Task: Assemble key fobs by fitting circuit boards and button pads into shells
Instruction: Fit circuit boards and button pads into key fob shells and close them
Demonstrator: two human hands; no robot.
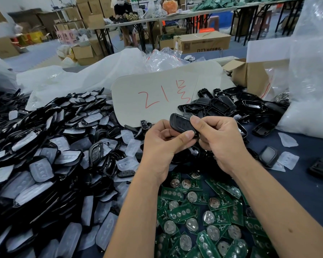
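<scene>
A black key fob shell [180, 123] is held above the table between both hands. My left hand [162, 144] grips its lower end, thumb across the front. My right hand [218, 138] pinches its right side with thumb and curled fingers. Green circuit boards [203, 216] with round battery holders lie heaped just below my wrists. A large pile of black shells with translucent button pads [45, 161] covers the left of the table. Several empty black shells [222, 105] lie behind my hands.
A beige card [157, 92] marked in red lies behind the hands. Clear plastic bags [309, 71] rise at the right, and a cardboard box [250, 73] stands at the back right. Loose pads and shells [287, 159] dot the blue tabletop at right. A person stands at far tables.
</scene>
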